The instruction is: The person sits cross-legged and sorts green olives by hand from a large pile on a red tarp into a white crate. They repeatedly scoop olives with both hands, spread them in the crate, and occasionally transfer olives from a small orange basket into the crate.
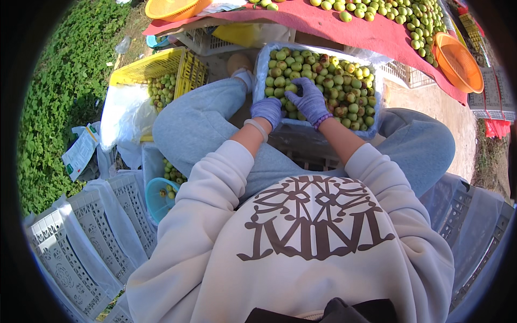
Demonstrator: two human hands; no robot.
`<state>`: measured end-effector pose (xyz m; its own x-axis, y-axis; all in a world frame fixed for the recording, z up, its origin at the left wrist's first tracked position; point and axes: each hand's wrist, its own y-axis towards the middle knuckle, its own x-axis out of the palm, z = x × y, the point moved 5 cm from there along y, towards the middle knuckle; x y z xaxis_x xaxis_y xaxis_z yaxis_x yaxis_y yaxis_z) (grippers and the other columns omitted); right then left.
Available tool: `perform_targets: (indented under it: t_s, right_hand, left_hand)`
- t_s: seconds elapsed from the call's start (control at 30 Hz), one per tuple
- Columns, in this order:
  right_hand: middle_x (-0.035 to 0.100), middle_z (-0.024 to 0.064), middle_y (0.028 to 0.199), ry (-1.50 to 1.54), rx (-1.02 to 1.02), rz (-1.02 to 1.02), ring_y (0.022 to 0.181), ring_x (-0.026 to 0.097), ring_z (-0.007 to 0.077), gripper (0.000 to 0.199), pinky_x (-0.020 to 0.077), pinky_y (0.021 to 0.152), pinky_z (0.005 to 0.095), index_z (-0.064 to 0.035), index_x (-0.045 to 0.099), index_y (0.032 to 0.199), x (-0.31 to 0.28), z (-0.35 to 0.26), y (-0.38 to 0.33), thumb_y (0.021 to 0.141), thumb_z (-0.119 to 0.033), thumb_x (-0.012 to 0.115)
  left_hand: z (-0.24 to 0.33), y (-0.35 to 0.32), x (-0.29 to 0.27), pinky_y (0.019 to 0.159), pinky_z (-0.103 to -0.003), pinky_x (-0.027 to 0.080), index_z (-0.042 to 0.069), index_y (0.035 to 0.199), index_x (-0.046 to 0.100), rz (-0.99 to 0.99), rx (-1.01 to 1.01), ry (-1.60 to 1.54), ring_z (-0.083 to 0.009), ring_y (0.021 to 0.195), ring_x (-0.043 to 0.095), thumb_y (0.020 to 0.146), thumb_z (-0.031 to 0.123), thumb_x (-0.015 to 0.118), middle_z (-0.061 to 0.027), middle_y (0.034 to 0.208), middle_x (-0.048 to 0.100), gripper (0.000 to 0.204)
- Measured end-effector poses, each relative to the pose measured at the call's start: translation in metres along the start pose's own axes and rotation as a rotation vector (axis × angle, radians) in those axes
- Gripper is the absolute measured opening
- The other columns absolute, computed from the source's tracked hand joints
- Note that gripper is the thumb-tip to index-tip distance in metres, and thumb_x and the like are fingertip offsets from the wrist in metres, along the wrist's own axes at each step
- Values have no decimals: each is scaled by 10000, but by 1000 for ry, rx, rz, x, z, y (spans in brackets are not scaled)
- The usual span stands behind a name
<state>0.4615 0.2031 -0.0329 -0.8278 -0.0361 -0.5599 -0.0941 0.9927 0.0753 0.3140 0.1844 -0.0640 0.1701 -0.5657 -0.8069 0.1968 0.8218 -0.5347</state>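
A white crate (260,70) lined with clear plastic stands in front of me, filled with round green jujubes (339,81), many with reddish-brown patches. Both my hands wear purple knit gloves. My left hand (267,111) is curled over the near left part of the crate; what its fingers hold, if anything, is hidden. Beside it, my right hand (310,102) reaches into the fruit, thumb and forefinger around one green jujube (291,88).
A yellow crate (191,75) with jujubes stands left, a blue basin (156,199) nearer me. Ahead, a red cloth (301,20) carries piled jujubes, with orange baskets (458,63) at its ends. Grey crates (89,242) flank me. Green plants (54,107) grow at far left.
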Motion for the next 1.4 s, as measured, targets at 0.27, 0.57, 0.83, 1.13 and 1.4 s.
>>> perform_targets:
  t_s: [0.27, 0.57, 0.83, 1.13, 1.4]
  right_hand:
    - [654, 165, 1022, 61, 28, 6, 933, 651, 310, 411, 537, 832, 386, -44, 627, 1098, 1, 1, -3, 774, -221, 808]
    - [644, 162, 1071, 25, -14, -28, 954, 642, 316, 418, 534, 836, 392, -49, 617, 1119, 3, 1, -4, 789, -241, 787]
    - [648, 101, 1063, -574, -251, -337, 1087, 575, 286, 395, 395, 982, 447, -135, 653, 1092, 33, -14, -20, 788, -369, 748]
    - [621, 98, 1076, -644, -286, -224, 1083, 566, 306, 422, 415, 927, 482, -155, 644, 1101, 35, -17, -26, 765, -395, 728]
    - [619, 89, 1093, -693, -269, -284, 1119, 543, 294, 423, 388, 958, 479, -187, 658, 1158, 43, -16, -24, 796, -400, 707]
  left_hand:
    - [13, -2, 4, 811, -467, 537, 71, 991, 736, 75, 9, 44, -356, 920, 684, 826, 440, 679, -165, 994, 715, 408]
    - [-1, 3, 4, 841, -454, 535, 72, 993, 736, 62, -69, -56, -350, 948, 681, 818, 387, 698, -166, 995, 717, 362]
    - [-64, 13, -15, 875, -404, 521, 34, 1078, 683, 174, -170, -388, -323, 940, 680, 805, 253, 767, -182, 1009, 711, 360]
    - [-43, 8, -23, 891, -414, 514, 67, 1114, 631, 205, 61, -186, -355, 1017, 647, 767, 176, 790, -182, 1085, 674, 397]
    - [-47, 7, -22, 898, -436, 506, 72, 1075, 630, 232, -24, -230, -365, 1020, 643, 773, 190, 776, -177, 1078, 682, 355]
